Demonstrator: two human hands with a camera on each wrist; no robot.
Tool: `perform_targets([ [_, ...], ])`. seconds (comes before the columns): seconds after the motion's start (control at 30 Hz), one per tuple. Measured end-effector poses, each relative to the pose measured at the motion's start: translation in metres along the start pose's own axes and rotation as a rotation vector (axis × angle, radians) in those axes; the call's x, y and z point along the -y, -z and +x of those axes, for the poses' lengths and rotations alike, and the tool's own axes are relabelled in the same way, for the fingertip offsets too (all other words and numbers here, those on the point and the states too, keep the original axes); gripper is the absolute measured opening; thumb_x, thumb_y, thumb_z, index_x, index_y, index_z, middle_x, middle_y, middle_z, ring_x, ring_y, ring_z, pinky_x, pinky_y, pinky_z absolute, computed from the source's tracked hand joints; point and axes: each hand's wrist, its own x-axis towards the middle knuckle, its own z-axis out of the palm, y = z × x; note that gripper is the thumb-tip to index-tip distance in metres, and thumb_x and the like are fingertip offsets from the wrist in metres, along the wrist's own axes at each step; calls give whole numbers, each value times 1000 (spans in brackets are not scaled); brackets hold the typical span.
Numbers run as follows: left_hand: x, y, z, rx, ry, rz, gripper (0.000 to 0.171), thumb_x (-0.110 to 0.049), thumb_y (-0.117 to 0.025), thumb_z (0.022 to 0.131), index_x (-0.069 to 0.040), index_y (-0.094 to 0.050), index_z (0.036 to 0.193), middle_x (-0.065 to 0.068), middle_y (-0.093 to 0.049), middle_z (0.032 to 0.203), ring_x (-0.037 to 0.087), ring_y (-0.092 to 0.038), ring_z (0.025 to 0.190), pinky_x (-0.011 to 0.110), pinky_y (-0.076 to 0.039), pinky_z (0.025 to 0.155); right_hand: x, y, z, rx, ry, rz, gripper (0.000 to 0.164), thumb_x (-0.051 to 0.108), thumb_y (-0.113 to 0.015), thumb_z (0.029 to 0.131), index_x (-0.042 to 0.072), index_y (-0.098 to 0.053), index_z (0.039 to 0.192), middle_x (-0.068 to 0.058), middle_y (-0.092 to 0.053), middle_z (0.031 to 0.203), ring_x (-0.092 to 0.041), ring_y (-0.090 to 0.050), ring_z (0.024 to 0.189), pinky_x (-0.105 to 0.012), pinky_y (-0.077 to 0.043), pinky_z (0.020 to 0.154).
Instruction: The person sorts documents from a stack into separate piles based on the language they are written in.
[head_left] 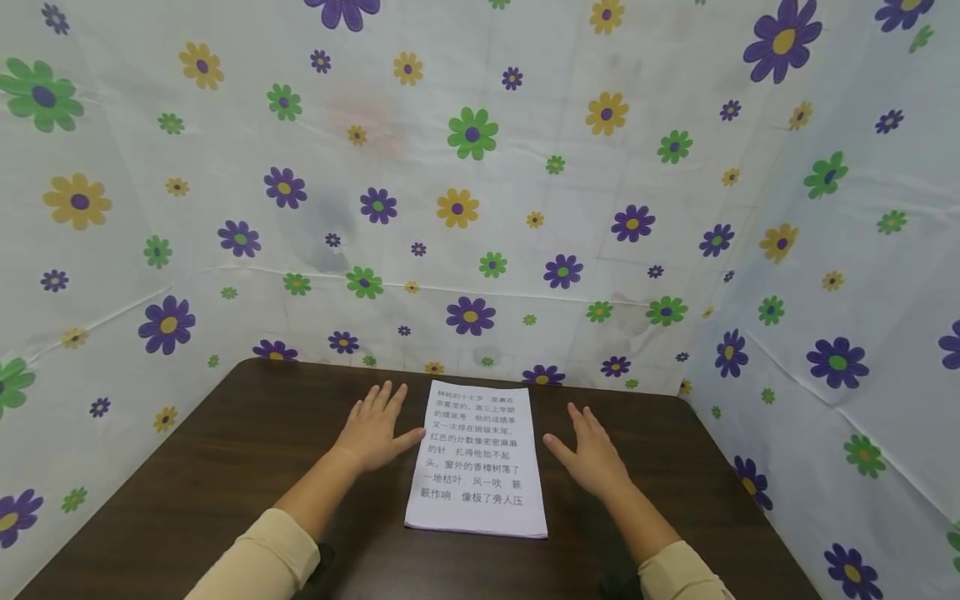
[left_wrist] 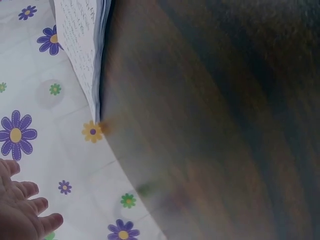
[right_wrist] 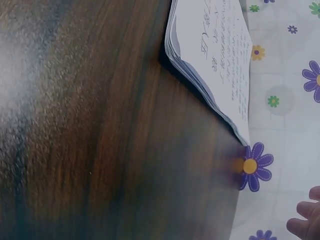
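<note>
One paper stack [head_left: 477,458] lies on the desk [head_left: 255,425], long axis running straight ahead, between the left grip [head_left: 372,431], which is nearer, and the right grip [head_left: 590,454], both spread and empty.

I see a stack of white rectangular paper sheets [head_left: 480,462], printed with black Chinese characters, lying flat and lengthwise on the dark brown wood-grain tabletop [head_left: 187,500], far end near its back edge. The layered edges look slightly uneven. The left grip's [head_left: 375,433] thumb reaches its left edge, contact unclear; the right grip [head_left: 592,454] hovers just beside the right.
</note>
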Motion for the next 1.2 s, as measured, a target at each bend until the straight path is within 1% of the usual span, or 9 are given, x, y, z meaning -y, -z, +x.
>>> perform_targets([
  [0.1, 1, -4, 0, 9, 18, -55, 86, -53, -56, 93, -1, -24, 154, 27, -19, 160, 48, -16, 147, 67, -18, 117, 0, -3, -1, 12, -17, 35, 86, 60, -51, 93, 9, -22, 156, -26, -16, 161, -53, -21, 143, -74, -27, 107],
  [0.2, 3, -7, -1, 7, 34, -122, 85, -49, -57, 93, 2, -25, 153, 28, -22, 159, 50, -21, 145, 68, -23, 114, 1, -6, -2, 12, -16, 61, 83, 57, -51, 95, 7, -24, 155, -28, -20, 159, -54, -25, 142, -74, -29, 106],
  [0.33, 3, -14, -3, 10, 56, -208, 84, -48, -59, 93, 3, -26, 152, 29, -24, 158, 52, -25, 143, 69, -26, 112, 1, -11, -3, -1, -11, 88, 80, 54, -52, 95, 4, -28, 153, -31, -29, 154, -54, -32, 138, -71, -34, 105],
  [0.47, 2, -21, -6, 22, 95, -301, 85, -48, -58, 93, 5, -26, 151, 30, -28, 155, 52, -27, 142, 68, -29, 111, 0, -19, -3, -6, -19, 112, 79, 54, -52, 96, 0, -32, 150, -33, -37, 148, -53, -39, 134, -68, -37, 105],
  [0.63, 0, -30, -5, 13, 134, -409, 81, -44, -59, 94, 11, -31, 147, 36, -35, 148, 53, -36, 136, 65, -34, 110, 0, -29, -2, -7, -55, 141, 76, 53, -51, 96, -1, -38, 147, -32, -47, 140, -50, -49, 127, -64, -44, 99],
  [0.8, 1, -42, -6, 11, 171, -470, 78, -43, -60, 93, 13, -36, 143, 37, -41, 143, 51, -49, 126, 59, -45, 103, 0, -38, -3, -1, -92, 149, 75, 55, -50, 96, -1, -42, 145, -28, -55, 131, -46, -55, 119, -61, -48, 95],
  [0.9, 1, -47, -6, 12, 181, -495, 76, -40, -62, 93, 14, -39, 141, 36, -44, 140, 49, -54, 121, 57, -49, 99, 0, -42, -3, 2, -106, 155, 75, 55, -51, 95, -2, -44, 143, -26, -58, 126, -44, -58, 114, -59, -50, 92],
  [1.07, 0, -50, -4, 19, 200, -507, 74, -36, -66, 90, 15, -42, 138, 35, -48, 138, 49, -53, 122, 58, -47, 101, -1, -49, -3, 11, -133, 167, 73, 52, -54, 95, -4, -47, 140, -23, -62, 116, -34, -60, 98, -53, -52, 84],
  [1.2, -2, -51, -4, 38, 237, -513, 72, -31, -69, 87, 16, -44, 135, 35, -52, 133, 50, -52, 123, 60, -45, 102, -1, -56, -2, 17, -148, 165, 71, 50, -56, 94, -5, -49, 138, -21, -62, 112, -30, -59, 92, -49, -52, 80],
])
